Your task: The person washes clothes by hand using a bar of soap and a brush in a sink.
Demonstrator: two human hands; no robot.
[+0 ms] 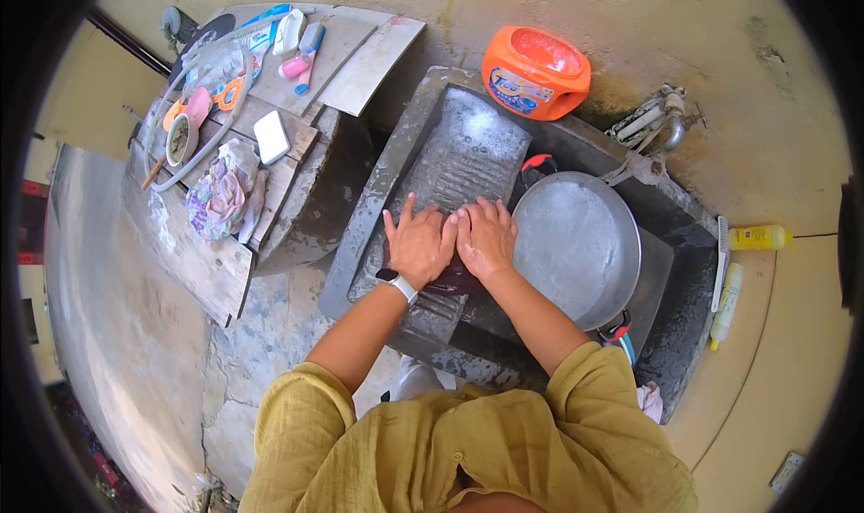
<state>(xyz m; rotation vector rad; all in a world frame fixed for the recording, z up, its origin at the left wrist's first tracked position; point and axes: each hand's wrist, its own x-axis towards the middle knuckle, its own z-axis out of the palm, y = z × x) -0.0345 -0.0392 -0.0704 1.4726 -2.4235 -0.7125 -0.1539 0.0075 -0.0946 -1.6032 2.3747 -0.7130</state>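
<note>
Both hands press down side by side on the ridged washboard built into a dark stone sink. My left hand, with a white-banded watch at the wrist, has its fingers spread. Next to it, my right hand lies palm down with its fingers extended, the two thumbs almost meeting. A dark wet cloth shows below and between the palms; most of it is hidden. Suds cover the washboard's far end. Close by on the right, a round metal basin holds cloudy, soapy water.
An orange Tide tub stands on the sink's back rim, near a tap. A brush and bottles lie along the right edge. The left wooden bench bears crumpled cloths, a hose and a soap box.
</note>
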